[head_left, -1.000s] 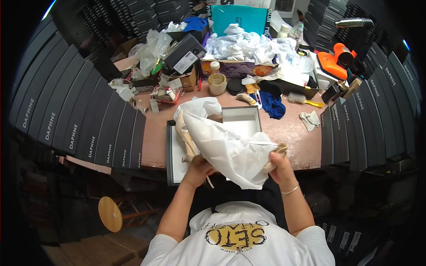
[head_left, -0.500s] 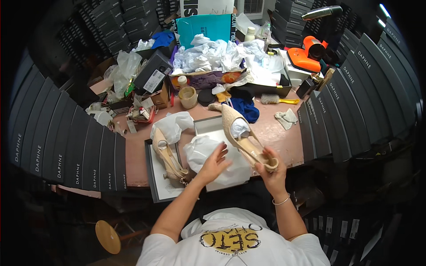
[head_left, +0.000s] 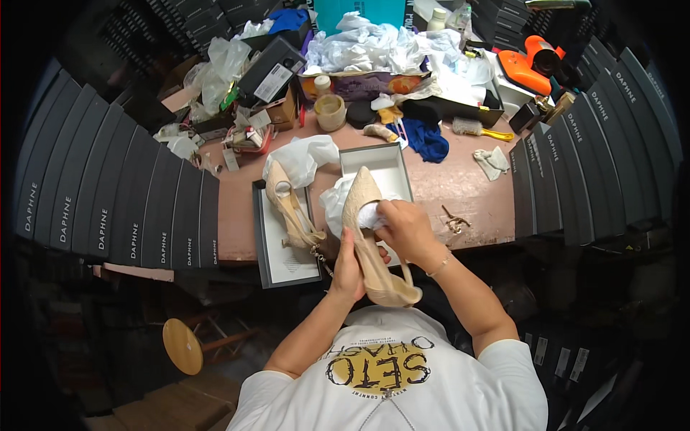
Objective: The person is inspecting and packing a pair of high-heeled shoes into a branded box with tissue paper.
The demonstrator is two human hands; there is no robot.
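A beige pointed slingback shoe [head_left: 363, 188] is tilted toe-away above the table's near edge. My left hand [head_left: 348, 274] grips its side, thumb along the outer edge. My right hand [head_left: 408, 231] has its fingers in the shoe's opening, closed on a wad of white paper [head_left: 368, 215] stuffed in the toe. To the left, the matching shoe [head_left: 293, 212] lies over an open grey shoebox part [head_left: 286, 269], a chain near its heel. Behind the held shoe, white tissue [head_left: 334, 202] lies in another white-lined box part [head_left: 392, 159].
Rows of grey shoeboxes [head_left: 108, 179] [head_left: 596, 158] flank the table. A small gold-brown strap-like piece [head_left: 454, 221] lies to the right. Farther back are a jar [head_left: 330, 113], blue cloth [head_left: 425, 140], yellow-handled brush [head_left: 481, 129], crumpled paper [head_left: 366, 47] and an orange device [head_left: 525, 70].
The shoe has come nearer and leftward, passing from my right hand into my left. My right hand has moved to the toe stuffing. The whole view has shifted.
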